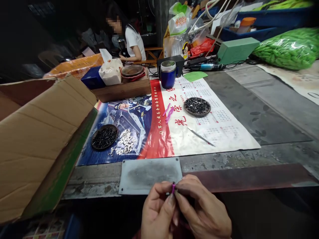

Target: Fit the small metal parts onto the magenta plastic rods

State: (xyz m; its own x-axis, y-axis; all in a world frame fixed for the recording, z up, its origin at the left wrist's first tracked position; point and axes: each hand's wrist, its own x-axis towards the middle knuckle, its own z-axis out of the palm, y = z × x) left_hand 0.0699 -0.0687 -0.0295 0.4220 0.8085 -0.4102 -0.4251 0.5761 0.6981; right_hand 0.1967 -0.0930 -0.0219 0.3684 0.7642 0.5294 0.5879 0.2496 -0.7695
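Observation:
At the table's front edge, my left hand [159,210] pinches a small pink strip [173,188] between thumb and forefinger. My right hand [203,207] is closed beside it, thumb and fingertips meeting at the strip; a tiny dark piece shows there, too small to name. Just beyond my hands lies a grey metal plate [151,176]. Several more pink strips [168,114] rest on the poster [159,139]. A slim metal blade-like tool [201,136] lies to their right. Two round dishes, one at left [104,137] and one at right [197,106], hold small dark parts.
Small silvery washers [126,142] are heaped by the left dish. An open cardboard box [47,132] stands at left. Behind are a wooden box [124,89], a blue mug [168,74], a green case [238,49] and a bag of green material [289,48]. A person [134,41] sits beyond.

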